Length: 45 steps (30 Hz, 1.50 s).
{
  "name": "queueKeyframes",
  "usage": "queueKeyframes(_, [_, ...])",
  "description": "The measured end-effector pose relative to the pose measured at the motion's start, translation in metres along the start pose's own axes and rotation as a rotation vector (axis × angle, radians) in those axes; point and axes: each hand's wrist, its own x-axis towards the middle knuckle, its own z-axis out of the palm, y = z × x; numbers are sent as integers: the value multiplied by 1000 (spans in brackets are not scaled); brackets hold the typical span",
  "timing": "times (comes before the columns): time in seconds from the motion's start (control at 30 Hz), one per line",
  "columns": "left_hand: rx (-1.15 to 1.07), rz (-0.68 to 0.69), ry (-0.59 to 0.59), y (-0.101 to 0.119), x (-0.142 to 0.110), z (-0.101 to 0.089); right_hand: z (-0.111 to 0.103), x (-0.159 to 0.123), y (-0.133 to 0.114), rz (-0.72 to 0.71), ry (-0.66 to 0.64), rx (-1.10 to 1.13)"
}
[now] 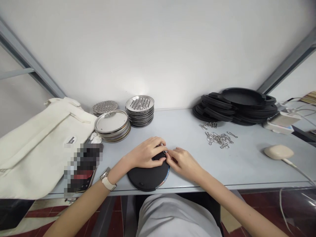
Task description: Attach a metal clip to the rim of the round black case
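Observation:
A round black case (145, 177) lies near the front edge of the table, with a thin coloured rim showing along its right side. My left hand (147, 153) rests over its far part, thumb and fingers closed on the case's edge. Close against it, my right hand (184, 162) pinches a small metal clip (165, 151) at that edge; the fingertips hide most of the clip. To the right lies a loose pile of similar metal clips (217, 138), with a smaller cluster of clips (208, 125) behind it.
Stacked metal discs (112, 122) and studded metal plates (140, 107) stand at the back left. A cream bag (46, 141) lies at the left. Black round cases (237, 102) are piled at the back right, and a beige corded device (278, 152) sits right.

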Motion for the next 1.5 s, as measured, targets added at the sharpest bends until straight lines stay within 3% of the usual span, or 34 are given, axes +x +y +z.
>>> queueKeyframes(0.9, [-34,-14,-65,-1,2,-1,0,0,0,6,-3,-22])
queueKeyframes(1.5, [-26,-103,-139,0,-3,1,0,1,1,8,-7,-7])
